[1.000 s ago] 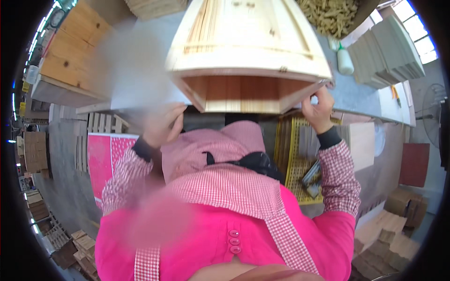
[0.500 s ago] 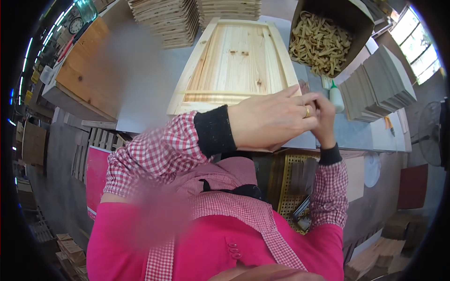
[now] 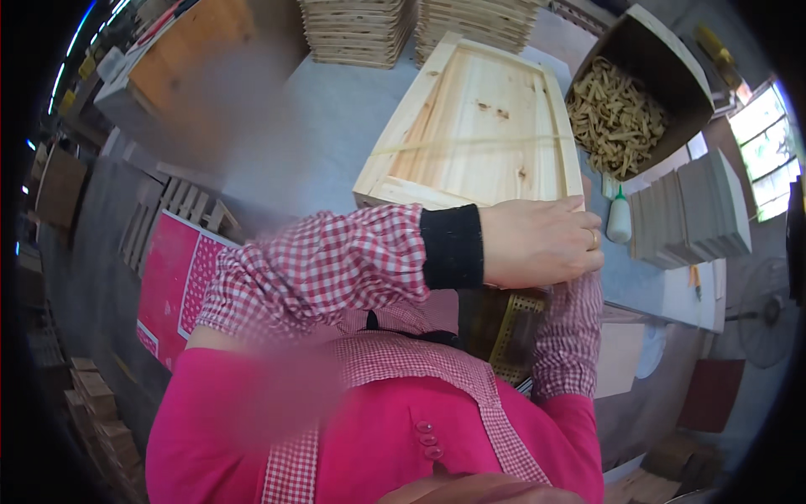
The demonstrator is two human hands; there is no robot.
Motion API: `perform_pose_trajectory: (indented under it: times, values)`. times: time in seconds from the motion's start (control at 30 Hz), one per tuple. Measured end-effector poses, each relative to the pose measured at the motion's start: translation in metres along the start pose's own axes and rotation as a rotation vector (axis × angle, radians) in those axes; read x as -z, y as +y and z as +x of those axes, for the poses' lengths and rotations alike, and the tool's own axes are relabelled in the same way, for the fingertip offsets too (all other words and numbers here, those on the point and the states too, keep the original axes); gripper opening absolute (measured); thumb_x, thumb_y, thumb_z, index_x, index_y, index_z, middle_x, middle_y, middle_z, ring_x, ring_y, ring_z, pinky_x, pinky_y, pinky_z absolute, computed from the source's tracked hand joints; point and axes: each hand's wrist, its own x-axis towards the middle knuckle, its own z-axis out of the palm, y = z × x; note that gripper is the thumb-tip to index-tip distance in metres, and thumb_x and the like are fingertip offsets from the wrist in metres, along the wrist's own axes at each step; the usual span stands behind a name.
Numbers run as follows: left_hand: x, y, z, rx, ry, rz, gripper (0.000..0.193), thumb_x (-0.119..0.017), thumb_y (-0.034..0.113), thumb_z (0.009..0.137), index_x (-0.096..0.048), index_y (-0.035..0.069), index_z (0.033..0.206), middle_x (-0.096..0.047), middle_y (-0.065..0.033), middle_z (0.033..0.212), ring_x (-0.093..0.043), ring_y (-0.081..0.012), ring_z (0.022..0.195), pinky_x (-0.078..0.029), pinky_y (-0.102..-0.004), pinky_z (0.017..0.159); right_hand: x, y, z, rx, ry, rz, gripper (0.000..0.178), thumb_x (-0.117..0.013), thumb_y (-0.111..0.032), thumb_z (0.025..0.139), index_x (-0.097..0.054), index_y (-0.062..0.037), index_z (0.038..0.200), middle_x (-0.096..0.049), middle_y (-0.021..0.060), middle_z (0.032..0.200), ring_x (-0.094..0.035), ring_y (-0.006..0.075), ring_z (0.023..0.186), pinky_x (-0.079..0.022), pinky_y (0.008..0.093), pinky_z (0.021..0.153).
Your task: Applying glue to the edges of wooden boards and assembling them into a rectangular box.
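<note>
A tapered, framed panel of pale wood (image 3: 470,172) lies on the table with its wide end towards me. A thin pale elastic band (image 3: 470,144) runs across its face, from one long side to the other. My left hand (image 3: 537,244) reaches across my body to the panel's near right corner, its fingers bent round the edge there and partly hidden. Behind and below it, my right hand is almost wholly covered; only its checked sleeve (image 3: 571,336) shows clearly. What the right fingers hold cannot be seen.
A box (image 3: 701,63) of loose elastic bands (image 3: 617,118) stands at the back right. A green-tipped white glue bottle (image 3: 619,220) and a row of grey boards (image 3: 688,210) are beside it. Stacked wooden panels (image 3: 357,34) stand at the back; a wooden-topped box (image 3: 168,76) is at left.
The band has shifted from near the panel's wide end farther up its face. My hands have come closer together, the left now covering the right. The whole view has turned, moving the panel rightward.
</note>
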Motion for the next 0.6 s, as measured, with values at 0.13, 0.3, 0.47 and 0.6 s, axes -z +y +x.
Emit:
perform_pose_trajectory:
  times: [0.13,0.3,0.47,0.6]
  values:
    - [0.013,0.010,-0.018,0.014,0.119,0.098,0.015,-0.059,0.013,0.081,-0.056,0.006,0.094,-0.059,-0.0100,0.104,-0.048,-0.0275,0.121,-0.038,-0.0433,0.104,0.043,-0.041,0.009,-0.163,-0.108,-0.018,0.017,-0.061,-0.008,0.088,-0.063,0.0006,0.102,-0.065,0.0024,0.088,-0.057,0.0091,0.073,-0.047,0.0254,0.067]
    - [0.046,0.027,-0.088,0.245,0.542,0.262,0.029,-0.070,0.017,0.075,-0.062,0.007,0.101,-0.056,-0.0112,0.107,-0.052,-0.0277,0.113,-0.044,-0.0427,0.093,0.018,-0.142,0.050,0.091,-0.254,-0.330,0.017,-0.065,-0.008,0.086,-0.063,0.0006,0.101,-0.063,0.0040,0.083,-0.056,0.0120,0.072,-0.046,0.0259,0.069]
    - [0.051,0.034,-0.165,0.694,0.698,0.172,0.044,-0.078,0.016,0.071,-0.063,0.004,0.111,-0.055,-0.0132,0.103,-0.055,-0.0280,0.096,-0.046,-0.0380,0.086,-0.056,-0.176,0.077,0.704,-0.682,-0.450,0.014,-0.066,-0.006,0.082,-0.060,-0.0001,0.093,-0.060,0.0117,0.082,-0.057,0.0279,0.076,-0.045,0.0330,0.068]
    - [0.038,0.038,-0.178,0.819,0.748,-0.106,0.043,-0.076,0.011,0.074,-0.062,0.003,0.114,-0.054,-0.0133,0.102,-0.055,-0.0258,0.091,-0.046,-0.0323,0.082,-0.085,-0.177,0.106,0.711,-0.899,-0.514,0.013,-0.064,-0.014,0.083,-0.060,-0.0019,0.085,-0.062,0.0161,0.081,-0.061,0.0346,0.079,-0.047,0.0418,0.070]
